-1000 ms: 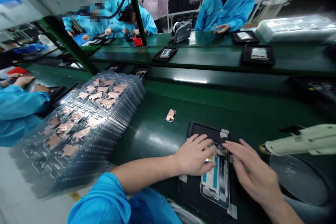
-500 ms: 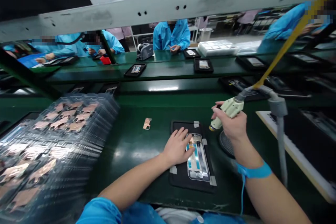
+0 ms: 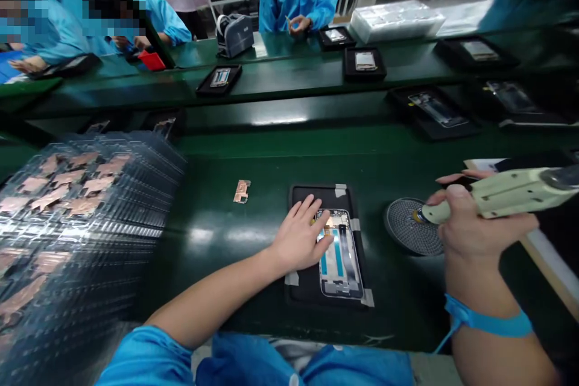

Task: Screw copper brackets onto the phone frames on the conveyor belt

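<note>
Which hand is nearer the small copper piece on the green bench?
Left. The left hand rests on the phone frame, to the right of the copper piece. The right hand is much farther right, past the black tray, gripping a cream handheld tool.

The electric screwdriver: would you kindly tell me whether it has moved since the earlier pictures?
Yes, the electric screwdriver has moved right: its tip was left of the round mesh pad and now sits over it.

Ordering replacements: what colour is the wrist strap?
The strap is blue, clearest in the head view.
</note>
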{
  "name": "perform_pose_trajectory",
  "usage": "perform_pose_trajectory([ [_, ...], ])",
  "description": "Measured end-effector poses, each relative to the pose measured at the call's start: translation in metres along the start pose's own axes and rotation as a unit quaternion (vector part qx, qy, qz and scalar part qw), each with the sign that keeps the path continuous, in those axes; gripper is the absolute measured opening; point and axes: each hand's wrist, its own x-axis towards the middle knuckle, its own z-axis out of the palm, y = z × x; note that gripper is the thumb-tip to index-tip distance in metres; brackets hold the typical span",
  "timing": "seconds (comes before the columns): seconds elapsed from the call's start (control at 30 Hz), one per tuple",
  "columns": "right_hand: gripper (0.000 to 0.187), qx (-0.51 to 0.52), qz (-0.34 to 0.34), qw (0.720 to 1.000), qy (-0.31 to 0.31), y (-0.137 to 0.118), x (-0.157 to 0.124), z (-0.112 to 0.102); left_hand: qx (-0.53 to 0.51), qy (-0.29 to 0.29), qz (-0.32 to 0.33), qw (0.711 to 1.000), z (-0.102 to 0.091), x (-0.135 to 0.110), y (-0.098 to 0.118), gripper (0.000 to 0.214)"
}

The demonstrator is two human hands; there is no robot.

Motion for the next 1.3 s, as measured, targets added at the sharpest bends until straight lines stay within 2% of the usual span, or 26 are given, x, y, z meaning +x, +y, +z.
perform_pose_trajectory([
  [0.17, 0.025, 0.012, 0.011, 1.000, -0.008, -0.0017, -0.0023, 0.0010, 0.003, 0.000, -0.006, 1.000, -0.0013, -0.0006, 0.0014, 0.052],
  [0.43, 0.023, 0.010, -0.023, 1.000, -0.008, 0.0004, -0.0051, 0.0027, 0.005, -0.006, -0.005, 1.000, -0.0039, -0.0001, 0.0021, 0.052],
  [0.87, 0.025, 0.000, 0.025, 1.000, 0.006, 0.0024, -0.0051, 0.0033, -0.002, -0.010, -0.003, 1.000, -0.0027, -0.0005, 0.0016, 0.053],
  [1.3, 0.027, 0.009, -0.009, 1.000, 0.022, 0.0036, -0.0043, 0.0042, 0.006, 0.003, 0.015, 1.000, 0.0010, 0.0007, 0.0055, 0.052],
])
